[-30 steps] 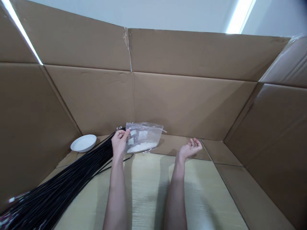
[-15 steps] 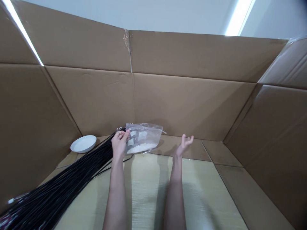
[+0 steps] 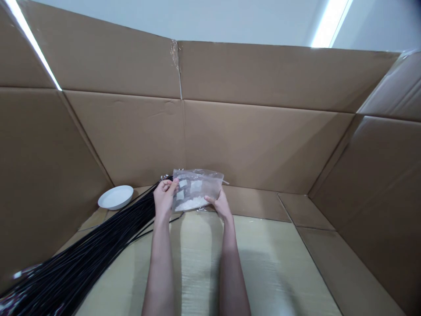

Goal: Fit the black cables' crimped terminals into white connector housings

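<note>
A clear plastic bag (image 3: 197,186) with small white pieces (image 3: 190,203) gathered at its bottom is held up between my hands. My left hand (image 3: 164,196) pinches the bag's left edge between thumb and fingers. At the lower right corner, my right hand (image 3: 221,204) grips the bag, thumb in front and the other fingers hidden behind it. Pale square labels show on the bag's left half. Just left of my left hand lies a long bundle of black cables (image 3: 108,245), its far end partly behind that hand and the bag.
A white bowl (image 3: 115,197) stands at the back left, beside the cables. Tall cardboard walls (image 3: 263,145) enclose the back and both sides of the pale work surface (image 3: 197,263). Cardboard flaps (image 3: 338,254) lie along the right side.
My right hand, open and apart to the right before, has moved left and taken hold of the bag's right side. My left hand keeps its pinch, nearly unmoved.
</note>
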The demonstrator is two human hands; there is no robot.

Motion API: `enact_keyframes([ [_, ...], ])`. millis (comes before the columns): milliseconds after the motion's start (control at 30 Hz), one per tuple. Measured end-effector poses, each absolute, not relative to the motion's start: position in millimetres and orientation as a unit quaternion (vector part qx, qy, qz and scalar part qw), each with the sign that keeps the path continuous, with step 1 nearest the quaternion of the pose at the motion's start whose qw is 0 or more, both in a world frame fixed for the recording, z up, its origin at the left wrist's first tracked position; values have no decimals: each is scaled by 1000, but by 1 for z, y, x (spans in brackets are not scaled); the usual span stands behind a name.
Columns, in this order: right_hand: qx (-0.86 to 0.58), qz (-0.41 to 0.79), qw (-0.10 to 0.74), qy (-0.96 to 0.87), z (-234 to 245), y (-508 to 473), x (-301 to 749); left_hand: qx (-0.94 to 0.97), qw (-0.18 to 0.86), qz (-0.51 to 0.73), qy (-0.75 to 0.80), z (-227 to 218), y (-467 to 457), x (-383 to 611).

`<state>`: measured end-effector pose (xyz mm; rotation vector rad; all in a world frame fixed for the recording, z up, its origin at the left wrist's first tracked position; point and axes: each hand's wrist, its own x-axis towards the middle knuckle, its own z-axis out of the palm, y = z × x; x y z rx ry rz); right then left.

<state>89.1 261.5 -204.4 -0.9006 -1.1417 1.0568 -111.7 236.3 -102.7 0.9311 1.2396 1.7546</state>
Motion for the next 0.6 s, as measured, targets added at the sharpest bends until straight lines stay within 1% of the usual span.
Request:
enact_keyframes([
  [100, -428, 452, 619, -478, -205, 269, 79, 373, 390, 684, 491, -106, 240, -112],
  [300, -505, 387, 645, -423, -193, 268, 83, 384, 378, 672, 508, -112, 247, -108],
  [600, -604, 325, 637, -353, -174, 247, 110, 448, 410, 597, 524, -111, 240, -107],
])
